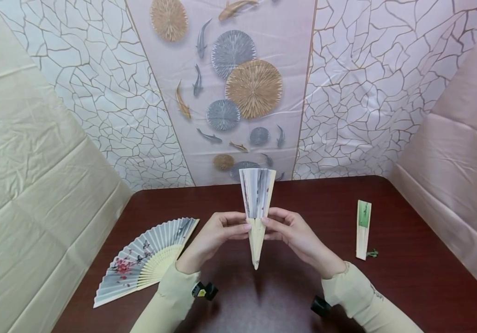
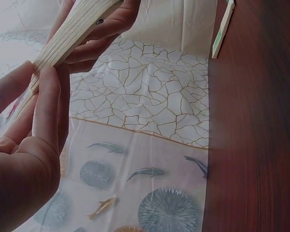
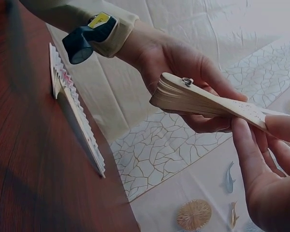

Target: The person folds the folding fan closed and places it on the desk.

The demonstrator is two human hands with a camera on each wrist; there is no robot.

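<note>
Both hands hold a partly spread folding fan [image 1: 257,194] upright above the table, its pale ribs narrowing to a pivot at the bottom. My left hand [image 1: 217,233] pinches its left side between thumb and fingers. On the other side my right hand [image 1: 292,233] grips the fan the same way. Grey-white leaf with dark and red marks shows at the top. In the right wrist view the stacked ribs [image 3: 193,99] and a small metal pivot [image 3: 187,81] are visible, with the left hand behind them.
A spread fan with red blossoms [image 1: 138,263] stands on the dark red table [image 1: 296,296] at the left, partly behind the left forearm. To the right lies a closed green fan [image 1: 363,229] with a green tassel [image 1: 372,253]. Patterned cloth [image 1: 238,92] hangs behind the table.
</note>
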